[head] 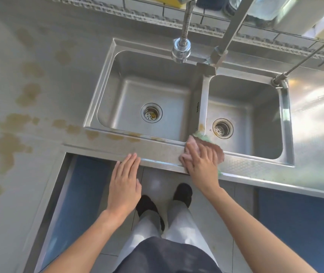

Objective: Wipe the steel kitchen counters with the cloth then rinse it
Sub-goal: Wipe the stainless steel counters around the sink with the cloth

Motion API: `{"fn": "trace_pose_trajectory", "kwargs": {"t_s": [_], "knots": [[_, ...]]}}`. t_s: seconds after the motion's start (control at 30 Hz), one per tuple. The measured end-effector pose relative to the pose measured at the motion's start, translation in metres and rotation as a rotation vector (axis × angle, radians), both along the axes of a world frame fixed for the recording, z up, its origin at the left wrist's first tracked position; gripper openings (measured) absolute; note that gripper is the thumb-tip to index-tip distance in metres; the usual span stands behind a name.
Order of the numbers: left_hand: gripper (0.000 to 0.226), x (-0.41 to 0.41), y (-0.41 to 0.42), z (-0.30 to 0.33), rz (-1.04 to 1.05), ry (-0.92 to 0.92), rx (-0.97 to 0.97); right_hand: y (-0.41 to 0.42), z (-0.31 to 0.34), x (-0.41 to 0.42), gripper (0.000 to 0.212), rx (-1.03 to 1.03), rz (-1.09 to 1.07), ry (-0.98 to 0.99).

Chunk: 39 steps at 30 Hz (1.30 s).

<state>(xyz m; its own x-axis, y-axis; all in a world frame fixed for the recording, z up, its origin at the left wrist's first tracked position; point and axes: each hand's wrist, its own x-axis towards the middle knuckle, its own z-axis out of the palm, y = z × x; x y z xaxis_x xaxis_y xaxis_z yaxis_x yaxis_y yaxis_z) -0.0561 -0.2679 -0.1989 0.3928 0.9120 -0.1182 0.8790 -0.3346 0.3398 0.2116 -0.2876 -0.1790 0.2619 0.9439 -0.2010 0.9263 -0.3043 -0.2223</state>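
A pink cloth (219, 150) with a green edge lies on the steel counter's front strip (157, 152), just below the divider between the two sink basins. My right hand (201, 163) presses flat on the cloth, fingers spread over it. Left of it, my left hand (125, 182) rests flat with its fingertips on the counter's front edge and holds nothing. Yellow-brown stains (11, 142) spot the left counter and run along the strip in front of the large basin (153, 91).
The small basin (255, 107) sits to the right, and a flexible tap (181, 49) hangs over the large one. A rack post (222, 50) stands at the divider's back. Blue cabinet fronts and a tiled floor lie below, with my shoes (182, 193) under the edge.
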Motion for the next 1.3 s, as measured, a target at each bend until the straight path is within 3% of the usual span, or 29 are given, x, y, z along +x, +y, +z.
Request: {"fn": "trace_pose_trajectory", "kwargs": {"t_s": [0.27,0.4,0.6,0.8,0.93,1.1,1.3], "knots": [[0.077,0.008,-0.002,0.001,0.060,-0.054,0.009,0.082,-0.014,-0.109,0.048,0.048,0.303,0.106],[0.070,0.011,-0.003,0.002,0.064,-0.029,0.005,0.055,-0.011,-0.059,0.058,0.095,0.356,0.187],[0.061,0.026,-0.008,-0.003,-0.052,-0.044,0.037,-0.016,-0.010,0.054,0.065,0.043,0.133,0.108],[0.068,0.073,-0.009,-0.006,-0.143,-0.065,0.023,0.043,-0.020,0.059,0.057,-0.035,0.062,0.116],[0.081,0.079,-0.012,-0.003,-0.126,0.006,-0.007,0.081,-0.028,0.056,0.058,-0.122,0.101,0.118],[0.079,0.076,-0.010,0.002,-0.137,0.017,-0.024,0.029,-0.017,0.066,0.048,0.053,0.209,0.296],[0.069,0.067,-0.010,0.008,0.022,0.051,-0.021,-0.019,-0.013,0.088,0.054,0.024,0.430,0.107]]}}
